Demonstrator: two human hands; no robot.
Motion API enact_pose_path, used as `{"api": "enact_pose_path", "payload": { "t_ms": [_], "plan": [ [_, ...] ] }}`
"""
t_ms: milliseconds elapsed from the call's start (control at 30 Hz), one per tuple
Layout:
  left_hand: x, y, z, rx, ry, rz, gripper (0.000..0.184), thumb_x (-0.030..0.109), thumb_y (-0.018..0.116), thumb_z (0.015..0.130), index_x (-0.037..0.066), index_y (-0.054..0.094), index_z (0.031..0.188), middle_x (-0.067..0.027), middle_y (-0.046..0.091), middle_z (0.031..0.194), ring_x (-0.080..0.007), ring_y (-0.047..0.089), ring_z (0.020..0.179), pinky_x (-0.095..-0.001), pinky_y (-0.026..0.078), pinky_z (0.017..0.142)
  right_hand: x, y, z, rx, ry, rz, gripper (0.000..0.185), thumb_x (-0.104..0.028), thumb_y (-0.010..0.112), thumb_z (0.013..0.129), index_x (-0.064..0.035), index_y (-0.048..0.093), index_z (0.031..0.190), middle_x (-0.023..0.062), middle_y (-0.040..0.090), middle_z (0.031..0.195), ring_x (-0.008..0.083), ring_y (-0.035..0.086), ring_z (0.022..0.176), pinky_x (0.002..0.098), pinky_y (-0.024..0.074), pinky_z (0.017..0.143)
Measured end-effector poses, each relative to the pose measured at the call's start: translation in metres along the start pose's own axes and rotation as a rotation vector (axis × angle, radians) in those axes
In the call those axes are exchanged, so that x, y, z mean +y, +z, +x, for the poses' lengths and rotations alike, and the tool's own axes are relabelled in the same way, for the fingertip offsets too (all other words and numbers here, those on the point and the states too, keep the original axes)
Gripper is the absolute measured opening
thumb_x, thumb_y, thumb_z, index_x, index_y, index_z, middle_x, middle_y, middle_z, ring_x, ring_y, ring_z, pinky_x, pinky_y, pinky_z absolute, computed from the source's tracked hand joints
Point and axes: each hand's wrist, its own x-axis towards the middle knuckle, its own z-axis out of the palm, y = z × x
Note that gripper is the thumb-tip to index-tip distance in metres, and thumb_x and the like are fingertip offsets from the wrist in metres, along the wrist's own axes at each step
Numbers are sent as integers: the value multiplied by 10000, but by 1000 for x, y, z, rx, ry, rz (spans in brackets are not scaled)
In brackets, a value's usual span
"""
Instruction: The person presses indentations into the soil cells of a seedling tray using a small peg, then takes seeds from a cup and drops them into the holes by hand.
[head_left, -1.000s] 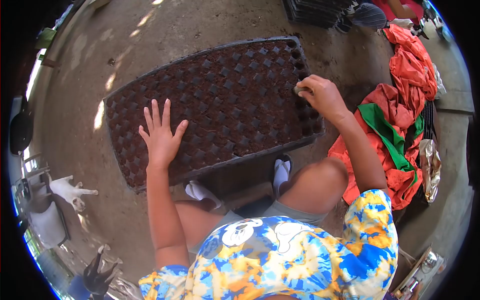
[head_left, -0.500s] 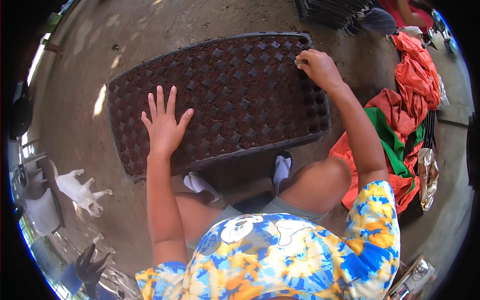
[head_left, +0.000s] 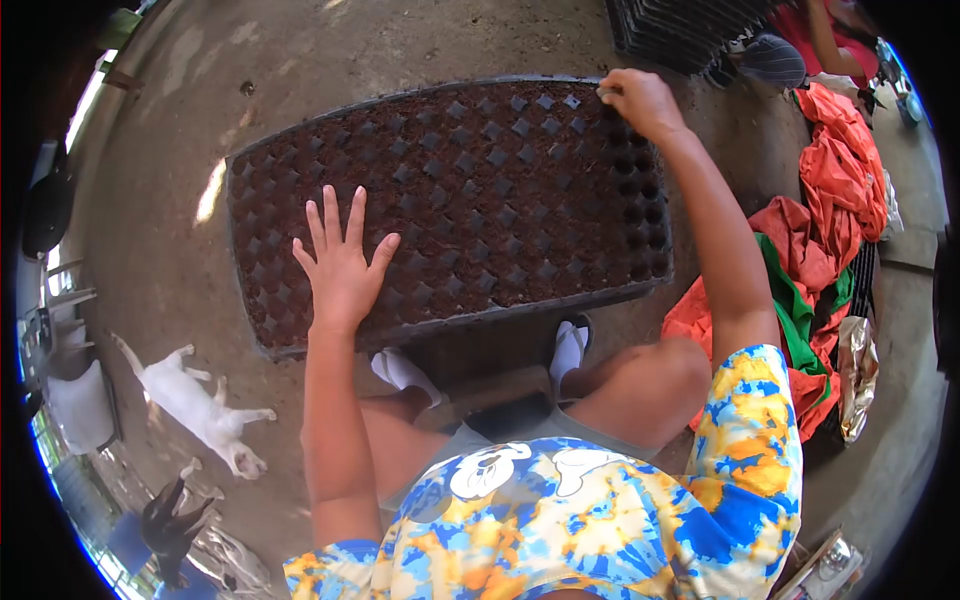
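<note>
A large black seedling tray (head_left: 470, 308) lies in front of me, its cells filled with dark brown soil (head_left: 430, 200). Round hollows (head_left: 640, 215) show in the cells along its right side. My left hand (head_left: 343, 280) rests palm down over the left half of the tray, fingers spread, holding nothing. At the far right corner of the tray is my right hand (head_left: 640, 100), its fingers pinched together. Something small and greyish shows at those fingertips, but what it is I cannot make out. The cells beneath that hand are partly hidden.
A white cat (head_left: 200, 405) lies on the floor (head_left: 180, 250) at left. Orange sheeting (head_left: 840, 165) and green cloth (head_left: 790, 300) are heaped at right. Stacked black trays (head_left: 665, 35) stand at the far right, near another person (head_left: 845, 45). My feet are below the tray.
My right hand has moved away from me, up to the tray's far right corner, still pinched. My left hand stays spread on the soil. The whole view has shifted slightly.
</note>
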Motion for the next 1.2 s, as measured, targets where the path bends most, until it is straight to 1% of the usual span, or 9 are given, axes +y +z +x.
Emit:
{"api": "enact_pose_path", "payload": {
  "t_ms": [100,367,467,600,700,833,1000,1100,1200],
  "plan": [
    [1,-1,0,-16,-3,1,694,572,478,896,294,243,1487,-64,75,1584,-314,40,1453,-651,68,1083,-6,-7,7,-11,-1,-81,193,-182,685,788,-121,692,971,102,681,983,317,628,950,412,501,814],
    [4,-6,0,-54,-21,-5,703,574,482,891,268,262,1484,-79,76,1581,-327,39,1450,-661,83,1080,-39,-6,0,5,-128,-6,178,-161,678,784,-83,692,944,110,676,963,320,628,925,412,501,801],
    [4,-7,1,-68,-27,-9,702,571,479,895,276,248,1489,-64,61,1585,-315,24,1454,-652,67,1083,-47,-31,-15,-16,-99,34,178,-154,681,783,-69,690,939,121,671,975,316,629,920,409,500,798],
    [3,-6,1,-73,-31,-5,706,572,478,895,284,236,1492,-61,55,1587,-308,18,1456,-649,57,1083,-41,1,-28,-35,-94,53,185,-118,684,778,-65,694,955,120,674,975,310,633,919,396,498,804],
    [3,-7,1,-85,-33,-5,708,576,477,894,285,234,1493,-62,55,1587,-309,19,1456,-654,57,1080,-55,-35,-40,-23,-58,128,189,-102,684,781,-65,693,966,115,674,992,306,629,934,387,498,809],
    [4,-8,2,-81,-25,-7,702,582,464,896,265,254,1487,-76,59,1583,-331,20,1450,-659,74,1084,-50,-3,-63,-29,-95,131,179,-108,693,772,-50,685,941,111,664,923,309,637,874,398,502,767],
    [4,-7,2,-79,-25,1,702,584,458,899,267,248,1488,-77,57,1583,-330,20,1451,-660,76,1083,-60,-42,-81,-87,-32,145,171,-108,691,772,-64,679,937,115,644,911,324,620,872,403,493,759],
    [5,-8,3,-92,-31,12,699,584,457,900,273,247,1489,-74,55,1584,-325,19,1451,-657,72,1084,-43,-2,-96,-56,-112,172,173,-105,699,764,-59,685,930,120,645,875,321,628,826,394,499,735],
    [1,-5,3,-89,-23,2,697,585,456,900,279,243,1489,-70,53,1584,-322,20,1452,-657,64,1084,-54,-24,-100,-66,-74,187,174,-93,694,767,-58,678,937,120,644,887,318,632,813,392,500,725]
  ]
}}
